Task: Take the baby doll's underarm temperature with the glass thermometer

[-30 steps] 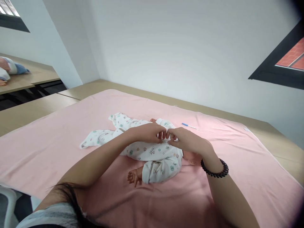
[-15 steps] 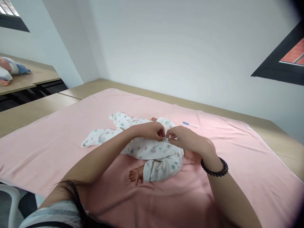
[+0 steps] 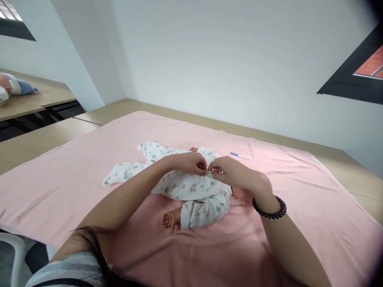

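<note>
A baby doll [image 3: 170,220] lies on its back on a pink blanket [image 3: 74,171], its legs toward the left. It wears a white patterned romper [image 3: 191,187] with long sleeves and covered feet. My left hand [image 3: 193,162] pinches the front edge of the romper at the chest. Right beside it, my right hand [image 3: 226,169] pinches the same edge, the fingertips of both hands almost touching. Whatever fastener lies between the fingers is too small to make out. My right forearm and hand hide most of the doll's head.
Beyond the doll, a thin blue-and-white stick, perhaps a thermometer [image 3: 235,154], lies on the blanket. Wooden tabletop [image 3: 179,115] shows along the wall. Another doll [image 3: 18,84] lies on a table at the far left. A white chair frame [image 3: 18,247] stands at the lower left.
Both hands have risen very slightly at the romper's chest edge, still pinching it. The doll on the far table has shifted a little. The doll before me stays in place.
</note>
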Motion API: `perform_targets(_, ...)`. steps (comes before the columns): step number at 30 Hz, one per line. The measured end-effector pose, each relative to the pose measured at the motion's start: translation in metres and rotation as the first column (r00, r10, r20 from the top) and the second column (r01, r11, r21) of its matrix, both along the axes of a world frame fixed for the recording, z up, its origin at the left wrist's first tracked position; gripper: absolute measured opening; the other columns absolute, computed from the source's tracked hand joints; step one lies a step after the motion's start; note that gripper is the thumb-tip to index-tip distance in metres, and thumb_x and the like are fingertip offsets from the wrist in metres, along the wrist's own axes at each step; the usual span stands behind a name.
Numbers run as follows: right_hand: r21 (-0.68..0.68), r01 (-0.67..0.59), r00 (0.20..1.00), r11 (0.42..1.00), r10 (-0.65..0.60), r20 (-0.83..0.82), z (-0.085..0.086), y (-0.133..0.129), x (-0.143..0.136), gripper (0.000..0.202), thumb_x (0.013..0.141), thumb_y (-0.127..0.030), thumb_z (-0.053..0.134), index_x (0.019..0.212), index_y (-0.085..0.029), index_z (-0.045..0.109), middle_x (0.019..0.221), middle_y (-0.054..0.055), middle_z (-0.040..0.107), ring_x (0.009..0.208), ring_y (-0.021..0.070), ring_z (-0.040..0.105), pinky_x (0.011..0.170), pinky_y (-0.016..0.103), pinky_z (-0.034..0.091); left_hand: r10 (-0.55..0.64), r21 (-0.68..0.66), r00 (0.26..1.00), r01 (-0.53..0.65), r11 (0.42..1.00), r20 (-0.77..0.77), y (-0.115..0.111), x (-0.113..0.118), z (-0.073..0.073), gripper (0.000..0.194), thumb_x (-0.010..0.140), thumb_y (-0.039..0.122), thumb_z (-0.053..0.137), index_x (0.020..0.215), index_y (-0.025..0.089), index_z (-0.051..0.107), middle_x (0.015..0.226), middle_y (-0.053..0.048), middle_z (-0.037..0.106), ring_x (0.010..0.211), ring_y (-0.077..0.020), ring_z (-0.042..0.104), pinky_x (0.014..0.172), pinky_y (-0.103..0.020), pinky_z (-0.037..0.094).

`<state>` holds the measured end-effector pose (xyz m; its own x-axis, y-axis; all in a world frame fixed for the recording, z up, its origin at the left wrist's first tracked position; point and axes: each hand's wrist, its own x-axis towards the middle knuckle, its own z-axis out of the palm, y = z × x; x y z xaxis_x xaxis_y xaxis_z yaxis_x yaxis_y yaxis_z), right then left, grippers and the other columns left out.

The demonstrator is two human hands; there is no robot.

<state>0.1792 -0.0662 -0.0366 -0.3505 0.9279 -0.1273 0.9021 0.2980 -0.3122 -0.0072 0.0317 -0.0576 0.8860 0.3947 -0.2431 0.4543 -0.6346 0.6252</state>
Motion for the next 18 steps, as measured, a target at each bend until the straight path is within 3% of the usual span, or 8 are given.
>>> perform_targets(9, 0.049, 0.032, 0.998, 0.998, -0.034, 0.059, -0.013, 0.003, -0.001, 0.015, 0.081, -0.015, 0.051, 0.071, -0.022, 0.042, 0.065, -0.004, 0.048, 0.057, 0.0117, 0.036, 0.053, 0.031, 0.022, 0.034, 0.112, 0.998, -0.028, 0.993, -0.05, -0.01, 0.006, 0.0, 0.003, 0.075, 0.02, 0.062, 0.077, 0.018, 0.06, 0.077, 0.001, 0.065, 0.071, -0.015, 0.056, 0.062, -0.027, 0.037)
perform_targets(18, 0.0, 0.045, 0.997, 0.999, -0.044, 0.061, -0.007, 0.0, -0.001, 0.009, 0.079, -0.014, 0.051, 0.076, -0.022, 0.049, 0.071, -0.002, 0.056, 0.062, 0.0123, 0.044, 0.054, 0.029, 0.027, -0.014, 0.209, 0.997, 0.029, 0.978, -0.072, -0.022, 0.008, 0.003, 0.021, 0.076, 0.018, 0.058, 0.066, 0.02, 0.04, 0.061, 0.004, 0.041, 0.058, -0.0133, 0.038, 0.056, -0.031, 0.028)
